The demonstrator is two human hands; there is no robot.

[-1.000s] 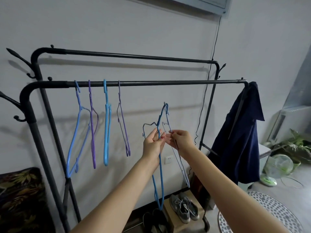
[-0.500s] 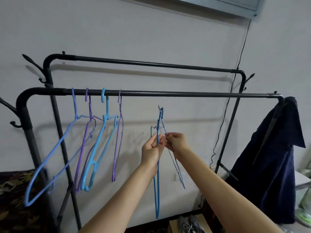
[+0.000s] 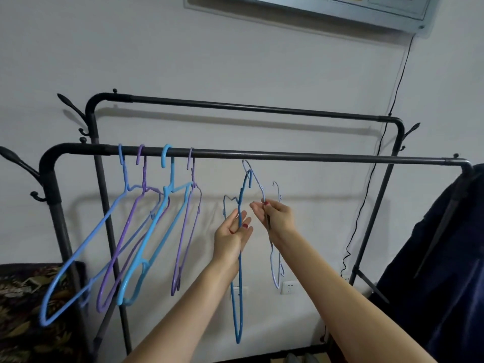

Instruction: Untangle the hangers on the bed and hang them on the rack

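Against the white wall, the left hand (image 3: 233, 231) grips the dark blue wire hanger (image 3: 238, 284) and the right hand (image 3: 275, 216) pinches the pale lilac wire hanger (image 3: 275, 263); now parted, both are ready for the black metal rack (image 3: 314, 158).

Black rack (image 3: 288, 155) — four hangers (image 3: 146, 231) on its front rail.

A home bedroom: clothes rack (image 3: 288, 155), wall air conditioner (image 3: 314, 6), hanging jacket (image 3: 445, 258).

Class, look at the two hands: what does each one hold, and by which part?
Left hand grips the dark blue hanger just below its neck. Right hand pinches the pale hanger below its hook.
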